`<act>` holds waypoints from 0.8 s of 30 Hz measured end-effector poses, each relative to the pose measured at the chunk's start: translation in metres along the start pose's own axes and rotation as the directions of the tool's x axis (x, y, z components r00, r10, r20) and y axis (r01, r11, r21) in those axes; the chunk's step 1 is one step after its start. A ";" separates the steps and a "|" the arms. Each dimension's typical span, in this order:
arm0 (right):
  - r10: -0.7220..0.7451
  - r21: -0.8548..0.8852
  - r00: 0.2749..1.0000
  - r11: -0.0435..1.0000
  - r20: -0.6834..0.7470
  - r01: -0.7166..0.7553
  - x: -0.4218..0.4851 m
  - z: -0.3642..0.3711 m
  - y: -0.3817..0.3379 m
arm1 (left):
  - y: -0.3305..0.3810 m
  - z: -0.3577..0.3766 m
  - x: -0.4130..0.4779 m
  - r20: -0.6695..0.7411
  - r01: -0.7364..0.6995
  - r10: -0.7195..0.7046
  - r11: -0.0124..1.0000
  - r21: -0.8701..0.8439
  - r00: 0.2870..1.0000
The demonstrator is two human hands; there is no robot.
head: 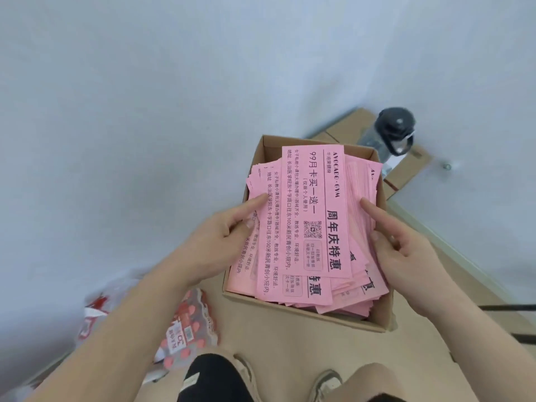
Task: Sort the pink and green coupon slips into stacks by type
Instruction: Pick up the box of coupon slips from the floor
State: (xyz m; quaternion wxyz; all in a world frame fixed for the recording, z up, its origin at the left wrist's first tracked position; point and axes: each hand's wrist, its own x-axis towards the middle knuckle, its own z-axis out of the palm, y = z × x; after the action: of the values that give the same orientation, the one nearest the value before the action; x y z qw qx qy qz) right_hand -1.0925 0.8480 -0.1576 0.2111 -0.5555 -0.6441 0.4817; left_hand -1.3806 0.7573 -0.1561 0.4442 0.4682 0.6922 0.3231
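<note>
Because the pink paper coupon slips (307,227) lie in a loose, fanned heap inside the open brown cardboard box (301,313), I put one hand on each side of the heap to bring its edges together. My left hand (223,242) is at the left edge, with the forefinger stretched flat along the top of the paper and the thumb pressing the side, so it pinches the slips there. My right hand (406,248) is at the right edge in the same way, forefinger pointing over the paper and thumb against the stack. Both hands are well apart from each other, with the heap between them, and each one holds on the slips rather than being empty.

One slip lies on top, straight and with its print fully readable, while those under it stick out at different angles; I judge this is why I hold from both sides, to square them before lifting. I see only pink slips here; green ones are not visible, maybe they are deeper in the box or elsewhere.

The box stands on the beige floor (290,349) close before my feet, near the pale wall. A dark-lidded clear bottle (391,134) stands behind it on another flat carton (406,169), and a red-printed plastic package (185,323) lies to my left. These are apart from the box and should not disturb the sorting.
</note>
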 end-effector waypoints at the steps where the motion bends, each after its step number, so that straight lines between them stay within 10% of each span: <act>1: 0.001 0.007 1.000 1.000 -0.006 -0.001 -0.021 -0.018 -0.027 | 0.031 -0.009 -0.021 0.010 -0.009 0.009 1.000 0.006 1.000; 11: 0.083 0.114 0.951 0.992 -0.297 -0.051 -0.265 -0.147 -0.160 | 0.249 -0.022 -0.173 0.278 -0.208 0.187 0.977 0.045 0.942; 24: 0.381 0.341 0.523 0.924 -0.762 -0.176 -0.672 -0.200 -0.070 | 0.321 0.227 -0.397 0.767 -0.509 0.354 0.860 -0.042 0.536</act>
State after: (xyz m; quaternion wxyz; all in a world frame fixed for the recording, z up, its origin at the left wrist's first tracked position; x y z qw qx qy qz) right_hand -0.7693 0.3133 0.1685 0.4641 -0.7829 -0.3173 0.2665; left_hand -0.9897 0.5064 0.1549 0.5494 0.7544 0.3337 0.1331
